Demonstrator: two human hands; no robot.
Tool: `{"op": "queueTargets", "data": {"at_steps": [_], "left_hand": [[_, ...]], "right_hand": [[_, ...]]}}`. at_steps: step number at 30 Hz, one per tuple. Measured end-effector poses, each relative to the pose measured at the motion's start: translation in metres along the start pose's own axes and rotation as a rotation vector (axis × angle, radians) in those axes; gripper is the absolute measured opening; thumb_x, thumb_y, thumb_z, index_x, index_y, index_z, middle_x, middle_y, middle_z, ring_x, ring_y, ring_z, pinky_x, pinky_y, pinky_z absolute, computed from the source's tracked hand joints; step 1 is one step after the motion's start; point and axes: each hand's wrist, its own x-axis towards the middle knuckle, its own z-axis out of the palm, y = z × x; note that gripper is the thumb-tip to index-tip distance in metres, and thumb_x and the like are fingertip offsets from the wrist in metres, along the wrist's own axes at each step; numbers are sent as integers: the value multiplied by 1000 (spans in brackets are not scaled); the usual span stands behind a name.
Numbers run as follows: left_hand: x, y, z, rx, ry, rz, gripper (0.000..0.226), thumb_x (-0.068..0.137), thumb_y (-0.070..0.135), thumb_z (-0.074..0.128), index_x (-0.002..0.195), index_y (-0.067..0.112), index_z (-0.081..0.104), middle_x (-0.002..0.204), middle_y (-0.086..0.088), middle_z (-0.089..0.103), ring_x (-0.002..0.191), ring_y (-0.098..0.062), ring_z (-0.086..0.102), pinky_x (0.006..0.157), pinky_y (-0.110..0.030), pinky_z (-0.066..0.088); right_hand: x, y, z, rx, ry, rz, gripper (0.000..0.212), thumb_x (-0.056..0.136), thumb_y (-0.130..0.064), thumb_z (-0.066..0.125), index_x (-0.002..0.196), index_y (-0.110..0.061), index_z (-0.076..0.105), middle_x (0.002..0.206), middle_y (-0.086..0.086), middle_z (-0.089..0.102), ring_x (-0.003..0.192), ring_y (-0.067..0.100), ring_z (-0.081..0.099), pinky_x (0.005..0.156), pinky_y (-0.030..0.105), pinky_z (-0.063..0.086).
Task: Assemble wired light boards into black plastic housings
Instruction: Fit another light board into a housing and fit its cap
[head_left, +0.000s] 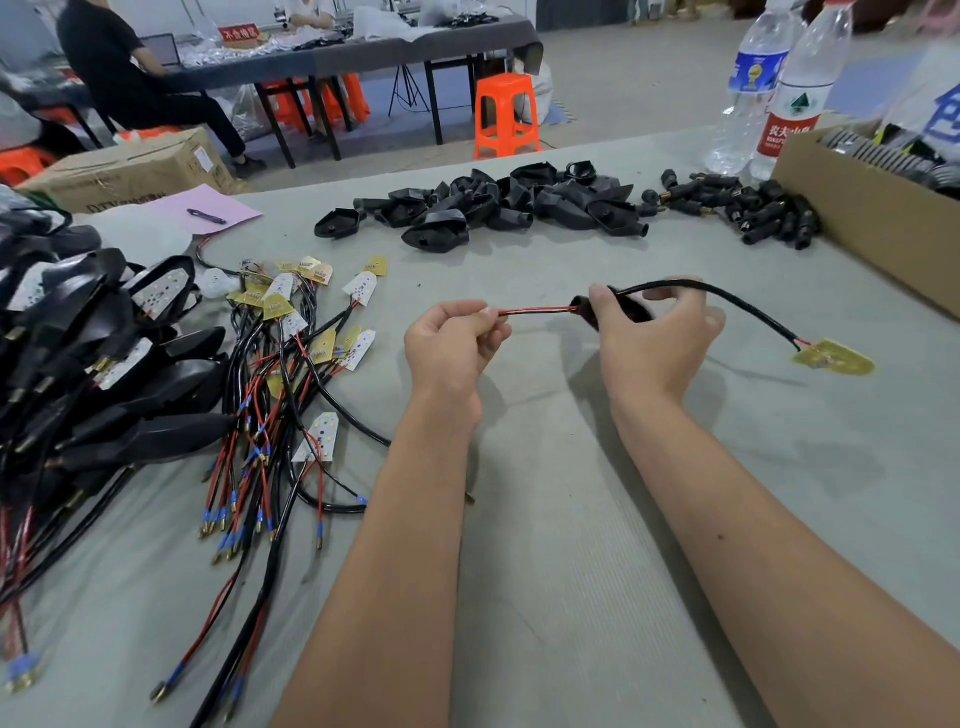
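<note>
Here, just above the middle of the frame, the housing (626, 310) sat in the curled fingers of the right hand (654, 343), held clear of the table (571, 519), with the cable (737, 304) threaded through it. The left hand (452, 345) pinched the red and black wires (535, 310) coming out of its left end, while the light board (834, 357) trailed at center right, low over or on the cloth. Pulled too sharply, the board's solder joints might tear, or the board could jam crooked at the housing's mouth. Spare housings (483, 208) lay piled at upper center, loose wired boards (306, 332) at left, and finished units (104, 364) heaped at the far left edge.
</note>
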Motion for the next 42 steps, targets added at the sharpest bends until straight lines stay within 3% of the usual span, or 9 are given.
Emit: {"op": "queueTargets", "data": {"at_steps": [3,6,12,15,22,27,30,37,42], "left_hand": [[2,5,-4,34,-25,-50,12,93,-8,62,88,2,64,78,-12,70,60,-15,68,59,-18,55],[1,7,-5,40,-47,-82,13,94,-8,60,87,2,63,72,-10,70,58,-15,69,58,-18,54],[4,7,-10,86,5,-56,15,93,-10,58,87,2,64,66,-8,71,59,-17,70,59,-20,56],[6,7,-14,309,55,54,17,91,-9,60,83,6,65,73,-8,70,57,-16,67,61,-23,57],[5,5,-19,935,-47,327,28,82,-1,57,74,23,68,67,-4,65,66,-20,65,60,-25,50],[6,1,-16,711,-61,273,18,88,-5,64,83,12,70,68,-8,70,56,-12,66,66,-30,55],[7,2,-15,546,-25,228,16,89,-7,65,85,8,70,68,-7,70,56,-11,64,64,-27,55],[9,15,-25,204,-119,38,18,94,-14,56,91,-1,67,71,-7,71,61,-13,65,62,-17,54],[8,16,-23,130,-114,-13,17,95,-15,55,91,-3,66,78,-14,69,59,-14,66,61,-16,55]], "right_hand": [[-3,0,0,81,-68,-28,51,82,-42,80,121,-37,47,127,0,34,88,3,56,85,27,52],[-1,-4,-2,250,-244,47,44,94,-31,70,128,-44,44,121,4,53,80,9,70,80,40,62],[10,-5,-3,523,-268,231,23,105,-29,55,101,-12,70,84,5,70,64,12,60,50,25,45],[15,-7,-7,683,-219,351,39,110,-32,44,85,-9,63,64,0,52,52,14,48,42,23,33],[11,-5,-5,393,-352,262,37,106,-30,53,76,-13,65,53,-6,54,47,12,47,41,21,33],[2,-1,2,-97,-501,-204,16,89,-48,71,91,-32,70,95,-10,67,88,5,59,80,29,45],[-8,1,2,-371,-615,-402,50,81,-65,71,117,-30,69,110,-10,63,114,16,41,91,31,39],[-9,-4,-2,-288,-648,-506,14,88,-44,74,102,-42,77,95,-20,64,112,19,54,104,43,42],[-8,-3,0,-54,-665,-387,18,90,-23,76,88,-40,73,102,-15,62,118,16,54,99,29,43]]}}
